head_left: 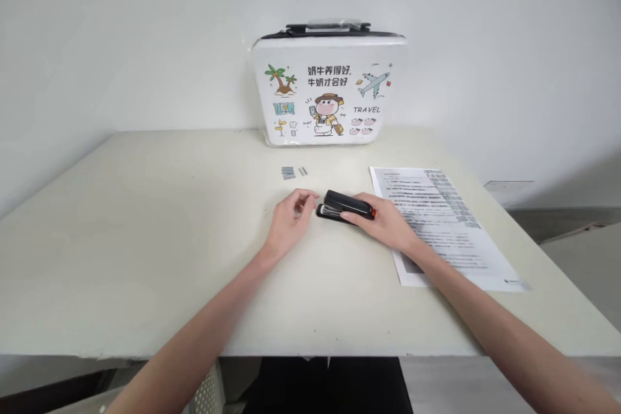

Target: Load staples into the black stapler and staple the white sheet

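My right hand [381, 218] is wrapped around the back part of a black stapler [350, 202], which points left over the table. A narrow gap shows between the stapler's upper arm and its base, with a metallic part inside. Just left of the stapler's front end is my left hand [292, 220], its fingers curled and the thumb and fingertips brought together. Whatever those fingertips may pinch is too small to make out. Beyond the hands lie small grey strips of staples [288, 172] and two thin loose pieces [303, 171].
Printed sheets of paper [436, 207] lie at the right, partly under my right forearm. A white cartoon-printed case [330, 87] with a black handle stands upright against the wall at the back. The pale table [145, 239] has its front edge near my body.
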Available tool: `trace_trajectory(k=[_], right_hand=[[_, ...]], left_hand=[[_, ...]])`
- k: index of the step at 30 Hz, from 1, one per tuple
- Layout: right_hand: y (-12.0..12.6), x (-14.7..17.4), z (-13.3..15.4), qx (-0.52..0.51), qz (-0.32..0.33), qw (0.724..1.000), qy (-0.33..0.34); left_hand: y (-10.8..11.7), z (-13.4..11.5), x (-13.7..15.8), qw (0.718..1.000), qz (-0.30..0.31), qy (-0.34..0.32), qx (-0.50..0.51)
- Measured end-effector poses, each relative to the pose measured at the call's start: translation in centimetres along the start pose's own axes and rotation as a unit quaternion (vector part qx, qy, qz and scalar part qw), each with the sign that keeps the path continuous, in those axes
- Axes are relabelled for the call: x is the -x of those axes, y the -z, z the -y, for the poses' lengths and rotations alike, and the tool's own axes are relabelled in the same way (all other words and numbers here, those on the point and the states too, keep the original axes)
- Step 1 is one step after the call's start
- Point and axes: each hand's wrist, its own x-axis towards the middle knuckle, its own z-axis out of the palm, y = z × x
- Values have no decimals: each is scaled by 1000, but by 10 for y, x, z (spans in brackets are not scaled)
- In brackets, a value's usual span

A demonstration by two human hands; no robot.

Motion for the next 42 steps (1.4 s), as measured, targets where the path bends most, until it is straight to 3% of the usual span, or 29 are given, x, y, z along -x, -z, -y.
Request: trace_trajectory(k=[3,12,22,33,42], right_hand=[[2,0,2,-15,-2,1000,-12],[-1,-1,-6,14,-116,992,-40],[-4,2,-10,16,-125,992,-28],[1,5,-12,36,-98,993,-51],[-2,8,-8,52,-97,993,-45]], left_hand=[[0,0,0,1000,-9,16,6],[3,0,-1,998,-37,43,26],[10,6,-5,993,-95,58,48],[11,11,-8,984,-101,97,114],[16,12,-10,983,-125,99,96]])
